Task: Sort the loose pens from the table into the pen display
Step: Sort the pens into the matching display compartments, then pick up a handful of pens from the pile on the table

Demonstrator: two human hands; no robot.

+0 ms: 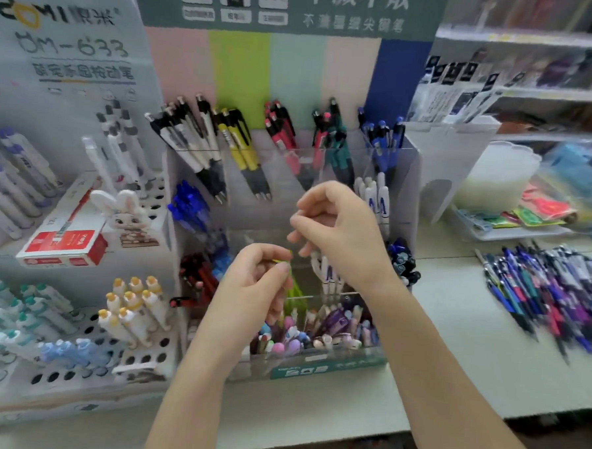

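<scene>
Shop shelves blur behind your white surface (486, 364), where the loose pens (551, 292) lie heaped at the right, well apart from the clear pen display (314, 366). Your left hand (253, 287) pinches a green pen (296, 293) over the display's front compartments. Your right hand (342, 226) hovers just above with its fingers curled, and I cannot tell whether they hold anything.

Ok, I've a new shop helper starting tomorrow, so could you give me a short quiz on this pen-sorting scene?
1. True or false: the loose pens lie on the table to the right of the pen display.
2. In the display's top row, which pens stand next to the black-and-white pens? A yellow, B blue, C teal.
3. What colour is the pen that the left hand pinches in its fingers?
Key: 1 true. 2 A, the yellow pens. 3 Light green: the green pen shows beside the hand.
</scene>
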